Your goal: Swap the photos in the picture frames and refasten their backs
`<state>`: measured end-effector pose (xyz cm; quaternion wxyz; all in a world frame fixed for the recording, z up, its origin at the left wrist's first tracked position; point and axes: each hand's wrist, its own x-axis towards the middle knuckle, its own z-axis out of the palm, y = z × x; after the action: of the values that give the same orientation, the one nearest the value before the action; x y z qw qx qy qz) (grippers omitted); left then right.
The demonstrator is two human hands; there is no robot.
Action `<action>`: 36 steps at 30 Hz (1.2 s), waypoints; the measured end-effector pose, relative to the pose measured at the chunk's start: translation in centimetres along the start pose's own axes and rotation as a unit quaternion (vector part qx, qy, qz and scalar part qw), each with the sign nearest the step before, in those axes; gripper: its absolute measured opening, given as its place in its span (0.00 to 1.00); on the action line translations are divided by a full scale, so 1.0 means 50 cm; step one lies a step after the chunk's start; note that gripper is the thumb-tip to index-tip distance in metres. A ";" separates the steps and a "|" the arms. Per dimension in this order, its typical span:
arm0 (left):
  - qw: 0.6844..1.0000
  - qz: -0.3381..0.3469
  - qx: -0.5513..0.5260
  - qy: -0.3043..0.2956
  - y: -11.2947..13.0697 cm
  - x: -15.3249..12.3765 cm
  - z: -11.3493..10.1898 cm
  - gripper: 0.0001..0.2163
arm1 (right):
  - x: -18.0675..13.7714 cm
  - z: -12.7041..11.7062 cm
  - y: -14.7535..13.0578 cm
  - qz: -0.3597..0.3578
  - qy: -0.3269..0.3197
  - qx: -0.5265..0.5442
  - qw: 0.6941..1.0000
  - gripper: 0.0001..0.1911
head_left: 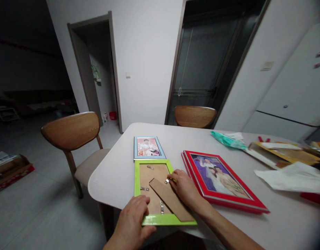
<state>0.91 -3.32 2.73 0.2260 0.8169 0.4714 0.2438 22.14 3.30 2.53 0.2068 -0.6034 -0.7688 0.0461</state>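
A green picture frame (165,219) lies face down at the table's near edge. Its brown backing board (156,173) carries an easel-style stand (170,199) and several metal turn clips. My left hand (134,220) grips the lower left corner, thumb beneath and fingers on top. At the right side, my right hand (184,187) has its fingers closed at a metal clip (167,181), partly covering it. Just beyond the green frame is a light blue picture frame (135,149) with its photo up. To the right, a red picture frame (225,199) rests on another red one.
The white table (115,173) has rounded corners. On its right side are a teal wrapper (226,139), a white sheet (292,177) and brown envelopes (292,152). Wooden chairs stand at the left (71,130) and far side (195,116).
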 end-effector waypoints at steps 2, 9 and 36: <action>1.000 -0.002 0.001 -0.001 0.002 0.001 -0.002 0.15 | 0.005 0.000 0.001 -0.003 -0.004 -0.001 1.000 0.13; 1.000 -0.015 -0.005 0.023 0.007 0.001 0.005 0.17 | 0.000 -0.009 0.004 -0.052 -0.005 0.033 0.998 0.09; 1.000 -0.014 0.008 -0.015 0.018 -0.007 0.007 0.22 | 0.152 0.073 -0.051 0.092 0.008 0.028 0.995 0.09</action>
<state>1.56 -4.07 2.92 0.2298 0.8153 0.4817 0.2246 17.03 10.47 2.03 0.2244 -0.6661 -0.7066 0.0818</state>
